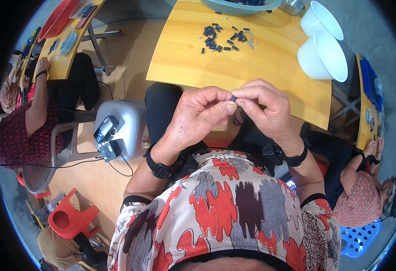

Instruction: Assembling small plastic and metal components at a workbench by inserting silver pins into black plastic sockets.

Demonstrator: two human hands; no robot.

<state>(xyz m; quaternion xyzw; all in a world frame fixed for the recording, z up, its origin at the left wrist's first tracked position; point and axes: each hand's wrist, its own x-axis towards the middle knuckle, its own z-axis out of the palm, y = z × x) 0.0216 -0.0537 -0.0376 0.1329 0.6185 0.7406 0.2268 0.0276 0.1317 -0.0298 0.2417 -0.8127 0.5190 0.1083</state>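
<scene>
Both hands meet in front of my chest, just off the near edge of the yellow wooden table [180, 58]. Between the thumb and forefinger of my left hand [195, 115] is one end of a small black piece [233, 98]. My right hand [270, 108] pinches the same piece from the other side. Fingertips cover most of it, so its exact kind cannot be made out. Beyond the hands, a loose pile of short black cylindrical pieces [211, 43] lies on the table. Tiny clear bits [251, 43] are scattered at the pile's right.
A pale basin [234, 10] holding many dark pieces stands at the table's far side, with a metal bowl [292, 5] beside it. Two white tubs [319, 56] tilt at the right edge. A lidded bin [137, 124] with black devices stands left. People sit at both sides.
</scene>
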